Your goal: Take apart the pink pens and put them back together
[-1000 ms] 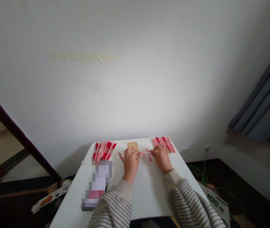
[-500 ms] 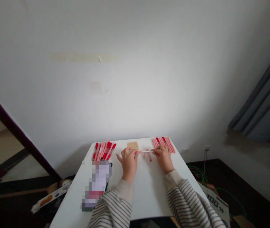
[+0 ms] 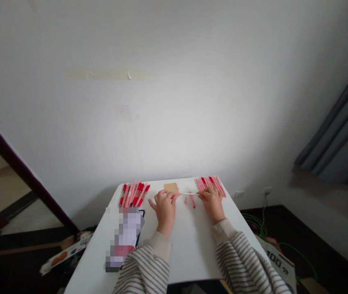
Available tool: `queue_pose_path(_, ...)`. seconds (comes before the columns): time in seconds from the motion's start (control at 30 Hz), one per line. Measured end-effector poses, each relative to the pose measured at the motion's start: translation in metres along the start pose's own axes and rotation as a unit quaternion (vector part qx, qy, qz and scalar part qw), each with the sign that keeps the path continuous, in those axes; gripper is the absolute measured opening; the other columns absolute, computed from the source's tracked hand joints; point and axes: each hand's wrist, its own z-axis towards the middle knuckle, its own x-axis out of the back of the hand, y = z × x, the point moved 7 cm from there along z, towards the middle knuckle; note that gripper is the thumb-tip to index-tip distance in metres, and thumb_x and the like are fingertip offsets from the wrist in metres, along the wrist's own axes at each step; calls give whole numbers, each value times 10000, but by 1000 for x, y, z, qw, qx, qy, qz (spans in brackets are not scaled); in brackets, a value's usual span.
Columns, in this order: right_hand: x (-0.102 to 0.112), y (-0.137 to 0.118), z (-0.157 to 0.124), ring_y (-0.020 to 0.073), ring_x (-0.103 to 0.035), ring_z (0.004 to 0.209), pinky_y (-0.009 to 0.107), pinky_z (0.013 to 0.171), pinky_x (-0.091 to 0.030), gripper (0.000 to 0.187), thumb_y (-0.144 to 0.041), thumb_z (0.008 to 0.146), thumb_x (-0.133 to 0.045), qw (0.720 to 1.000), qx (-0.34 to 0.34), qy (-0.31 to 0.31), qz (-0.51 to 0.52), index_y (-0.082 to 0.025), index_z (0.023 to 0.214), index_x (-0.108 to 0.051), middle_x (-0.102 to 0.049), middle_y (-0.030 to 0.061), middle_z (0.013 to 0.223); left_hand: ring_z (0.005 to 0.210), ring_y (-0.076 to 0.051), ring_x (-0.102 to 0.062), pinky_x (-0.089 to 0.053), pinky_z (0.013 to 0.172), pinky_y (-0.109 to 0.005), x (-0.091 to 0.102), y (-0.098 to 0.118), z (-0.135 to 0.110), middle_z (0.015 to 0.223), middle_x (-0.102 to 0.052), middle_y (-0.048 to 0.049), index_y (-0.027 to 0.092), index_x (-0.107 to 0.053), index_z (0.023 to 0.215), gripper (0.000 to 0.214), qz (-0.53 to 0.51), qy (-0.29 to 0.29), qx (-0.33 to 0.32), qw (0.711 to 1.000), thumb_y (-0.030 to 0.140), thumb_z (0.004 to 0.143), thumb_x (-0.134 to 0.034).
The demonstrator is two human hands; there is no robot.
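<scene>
Your L hand (image 3: 163, 208) pinched the pink barrel (image 3: 175, 196), R hand (image 3: 212, 202) the thin white refill (image 3: 189, 194): light, bendy, prob. slippery; best gripped near ends.

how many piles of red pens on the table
2: the left pile at the far left corner, the right pile at the far right, partly behind the right hand.

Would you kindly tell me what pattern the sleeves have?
The sleeves have thin dark stripes on cream, with plain cuffs; best in the head view.
</scene>
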Motion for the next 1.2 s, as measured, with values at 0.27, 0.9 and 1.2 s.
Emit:
queue_pose_path(0.27, 1, 4, 0, 224, -499, 944, 400, 892, -274, 184, -322, 883, -562, 1000, -6, 16, -5, -295, 881, -744, -635, 38, 903, 1071, -254, -496, -244, 1036, -619, 1, -5, 1, 1129, -591, -64, 282, -705, 897, 278, 19, 11, 21, 1000, 442, 870, -478)
queue_pose_path(0.9, 5, 1, 0, 207, -521, 912, 382, 889, -254, 225, -322, 897, -528, 999, -14, 29, -10, -287, 879, -749, -639, 37, 867, 1047, -276, -462, -274, 985, -597, -6, -9, -2, 1075, -575, -108, 198, -698, 926, 290, 107, -7, 28, 994, 313, 808, -459)
queue_pose_path(1.2, 3, 3, 0, 221, -520, 922, 393, 892, -263, 227, -325, 891, -524, 1000, -21, 14, -6, -284, 897, -747, -646, 49, 893, 1050, -278, -465, -259, 998, -593, -6, -8, -2, 1078, -585, -98, 190, -676, 909, 274, 118, -10, 35, 992, 333, 821, -459)
